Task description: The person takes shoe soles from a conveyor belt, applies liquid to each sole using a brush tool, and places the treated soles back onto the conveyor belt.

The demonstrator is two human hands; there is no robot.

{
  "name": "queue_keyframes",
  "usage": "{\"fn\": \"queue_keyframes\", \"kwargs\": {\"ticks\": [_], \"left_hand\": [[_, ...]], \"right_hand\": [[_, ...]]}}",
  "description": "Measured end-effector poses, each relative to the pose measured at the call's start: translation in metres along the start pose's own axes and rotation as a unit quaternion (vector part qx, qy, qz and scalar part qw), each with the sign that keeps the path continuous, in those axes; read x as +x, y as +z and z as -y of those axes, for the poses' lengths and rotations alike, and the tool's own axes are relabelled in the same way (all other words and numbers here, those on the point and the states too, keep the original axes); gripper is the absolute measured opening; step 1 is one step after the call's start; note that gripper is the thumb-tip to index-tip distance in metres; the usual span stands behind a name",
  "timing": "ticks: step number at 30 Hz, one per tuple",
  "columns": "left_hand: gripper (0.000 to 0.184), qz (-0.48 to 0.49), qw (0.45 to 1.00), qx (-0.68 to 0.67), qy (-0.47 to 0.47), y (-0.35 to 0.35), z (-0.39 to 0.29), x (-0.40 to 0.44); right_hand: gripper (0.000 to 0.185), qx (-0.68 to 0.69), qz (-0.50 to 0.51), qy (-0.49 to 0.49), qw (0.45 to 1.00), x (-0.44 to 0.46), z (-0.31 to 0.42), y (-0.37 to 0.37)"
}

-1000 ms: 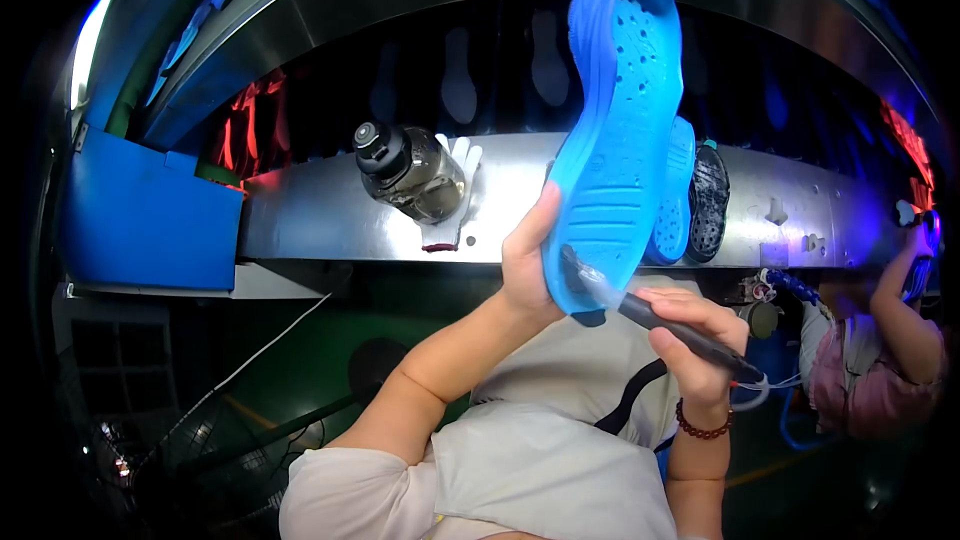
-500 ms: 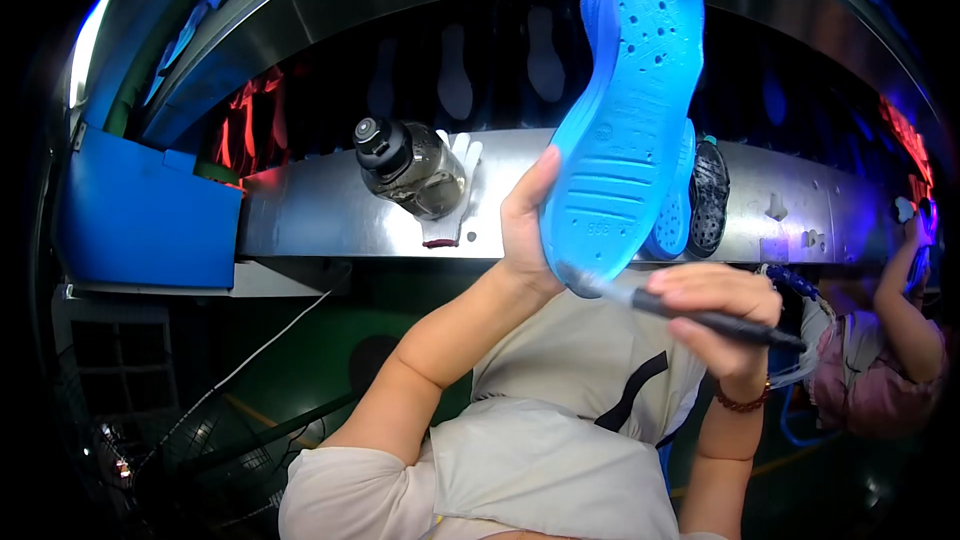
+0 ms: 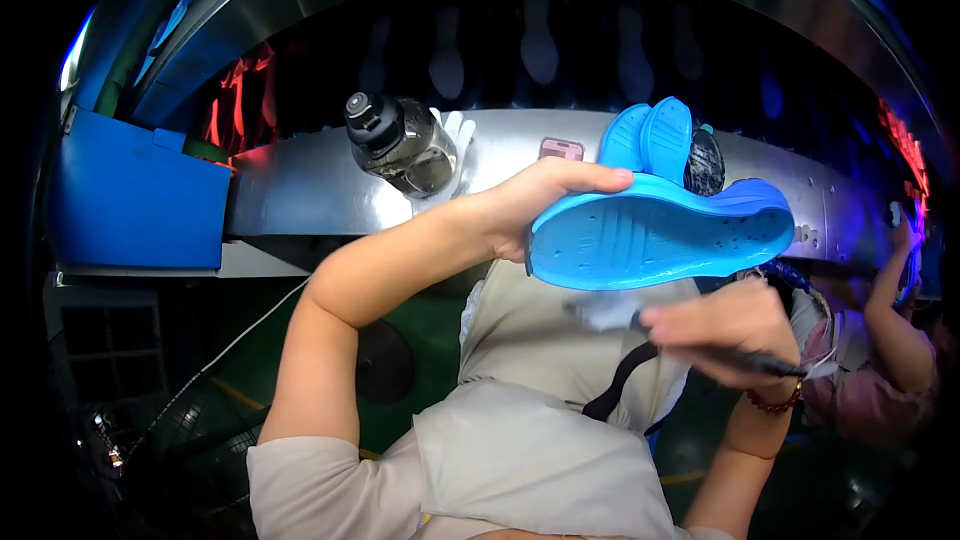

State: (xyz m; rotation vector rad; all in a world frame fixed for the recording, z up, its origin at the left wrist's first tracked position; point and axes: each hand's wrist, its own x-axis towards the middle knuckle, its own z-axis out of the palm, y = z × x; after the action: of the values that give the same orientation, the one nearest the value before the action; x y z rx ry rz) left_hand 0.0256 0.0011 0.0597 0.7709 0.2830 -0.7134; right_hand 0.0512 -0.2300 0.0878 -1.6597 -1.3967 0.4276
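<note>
A blue shoe sole (image 3: pixel 650 238) lies sideways in the air, heel to the left, its hollow inner face toward me. My left hand (image 3: pixel 535 195) grips it at the left end, thumb along the top edge. Below it, my right hand (image 3: pixel 730 335) is wrapped round the dark handle of a brush (image 3: pixel 770 364); the pale brush tip is blurred and apart from the sole. Behind the sole, two blue perforated shoe pieces (image 3: pixel 667 140) and a black speckled one (image 3: pixel 705 162) rest on the metal ledge.
On the metal ledge (image 3: pixel 300 190) stand a dark bottle (image 3: pixel 405 150) beside a white glove (image 3: pixel 462 140) and a pink object (image 3: pixel 561 149). A blue box (image 3: pixel 140 195) is at the left. Dark sole shapes line the area behind. Another person (image 3: pixel 880 370) is at the right.
My left hand has turned the sole from upright to sideways and lowered it. The brush has come off the sole's heel end as my right hand moved down. The pink object has come into view.
</note>
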Motion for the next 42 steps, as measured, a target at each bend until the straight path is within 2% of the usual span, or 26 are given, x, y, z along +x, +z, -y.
{"fn": "queue_keyframes", "kwargs": {"ticks": [2, 4, 6, 8, 12, 14, 16, 17, 20, 21, 22, 23, 24, 25, 26, 27, 28, 29, 31, 32, 34, 36, 38, 40, 41, 42], "left_hand": [[0.046, 0.023, 1.000, 0.005, -0.010, 0.006, -0.001, -0.004], [0.050, -0.027, 0.990, 0.137, -0.038, 0.007, -0.005, -0.008], [0.054, -0.030, 0.983, 0.173, -0.045, 0.002, -0.003, -0.009], [0.056, -0.035, 0.991, 0.130, -0.025, 0.000, 0.001, -0.010], [0.057, -0.053, 0.971, 0.232, -0.002, -0.001, -0.004, -0.019], [0.059, -0.043, 0.979, 0.199, 0.009, -0.014, 0.003, -0.015], [0.061, 0.049, 0.998, -0.003, 0.030, -0.021, 0.019, -0.003], [0.061, 0.066, 0.995, -0.059, 0.034, -0.021, 0.027, 0.001], [0.060, 0.080, 0.986, -0.125, 0.077, -0.026, 0.043, 0.005], [0.060, 0.064, 0.985, -0.129, 0.092, -0.029, 0.046, 0.005], [0.060, 0.051, 0.984, -0.138, 0.104, -0.032, 0.050, 0.006], [0.060, 0.056, 0.984, -0.140, 0.100, -0.035, 0.052, 0.008], [0.061, 0.064, 0.984, -0.140, 0.093, -0.039, 0.053, 0.008], [0.063, 0.068, 0.986, -0.124, 0.089, -0.042, 0.053, 0.004], [0.063, 0.065, 0.986, -0.115, 0.106, -0.045, 0.047, -0.005], [0.063, 0.088, 0.973, -0.117, 0.181, -0.046, 0.039, -0.021], [0.063, 0.114, 0.954, -0.116, 0.250, -0.047, 0.030, -0.038], [0.063, 0.114, 0.954, -0.102, 0.257, -0.043, 0.014, -0.056], [0.060, 0.056, 0.861, -0.012, 0.506, -0.031, -0.032, -0.094], [0.066, -0.011, 0.824, 0.034, 0.565, -0.035, -0.063, -0.107], [0.064, 0.230, 0.791, -0.027, 0.567, -0.060, -0.123, -0.130], [0.067, 0.190, 0.705, -0.199, 0.653, -0.092, -0.174, -0.143], [0.066, 0.105, 0.719, -0.215, 0.653, -0.093, -0.179, -0.136], [0.046, -0.092, 0.783, 0.026, 0.614, -0.076, -0.139, -0.093], [0.040, -0.082, 0.826, 0.093, 0.549, -0.080, -0.102, -0.065], [0.039, -0.163, 0.844, 0.194, 0.473, -0.081, -0.067, -0.040]], "right_hand": [[0.020, -0.012, -0.030, 0.012, 0.999, 0.000, -0.012, 0.003], [0.020, -0.037, 0.067, 0.046, 0.996, -0.002, -0.006, 0.000], [0.020, -0.098, 0.149, 0.074, 0.981, -0.004, 0.005, -0.014], [0.020, -0.044, 0.004, 0.021, 0.999, -0.004, -0.009, -0.016], [0.020, -0.054, 0.070, 0.094, 0.992, -0.010, -0.019, -0.025], [0.023, -0.032, 0.051, 0.135, 0.989, -0.013, -0.015, -0.026], [0.024, 0.161, -0.086, 0.106, 0.977, -0.009, -0.018, -0.015], [0.022, 0.175, -0.109, 0.135, 0.969, -0.005, -0.021, -0.005], [0.020, 0.160, -0.287, 0.217, 0.919, -0.025, -0.068, -0.008], [0.022, 0.109, -0.343, 0.207, 0.910, -0.031, -0.082, -0.012], [0.022, 0.037, -0.436, 0.249, 0.864, -0.023, -0.085, -0.005], [0.022, -0.013, -0.517, 0.224, 0.826, -0.014, -0.094, 0.010], [0.021, -0.047, -0.499, 0.242, 0.831, -0.008, -0.080, 0.026], [0.020, 0.000, -0.452, 0.222, 0.864, -0.010, -0.073, 0.038], [0.019, 0.049, -0.414, 0.194, 0.888, -0.019, -0.064, 0.041], [0.024, 0.163, -0.348, 0.075, 0.920, -0.035, -0.066, 0.041], [0.027, 0.221, -0.347, -0.011, 0.911, -0.039, -0.056, 0.042], [0.034, 0.262, -0.391, -0.024, 0.882, -0.063, -0.089, 0.041], [0.029, 0.316, -0.439, 0.005, 0.841, -0.066, -0.092, 0.031], [0.027, 0.324, -0.457, 0.035, 0.828, -0.063, -0.094, 0.027], [0.028, 0.356, -0.467, 0.027, 0.809, -0.054, -0.100, 0.026], [0.026, 0.375, -0.477, 0.054, 0.793, -0.054, -0.112, 0.027], [0.027, 0.394, -0.495, 0.077, 0.771, -0.049, -0.101, 0.034], [0.027, 0.379, -0.514, 0.072, 0.766, -0.055, -0.103, 0.043], [0.027, 0.384, -0.518, 0.077, 0.761, -0.062, -0.105, 0.049], [0.027, 0.391, -0.518, 0.077, 0.757, -0.065, -0.106, 0.051]]}}
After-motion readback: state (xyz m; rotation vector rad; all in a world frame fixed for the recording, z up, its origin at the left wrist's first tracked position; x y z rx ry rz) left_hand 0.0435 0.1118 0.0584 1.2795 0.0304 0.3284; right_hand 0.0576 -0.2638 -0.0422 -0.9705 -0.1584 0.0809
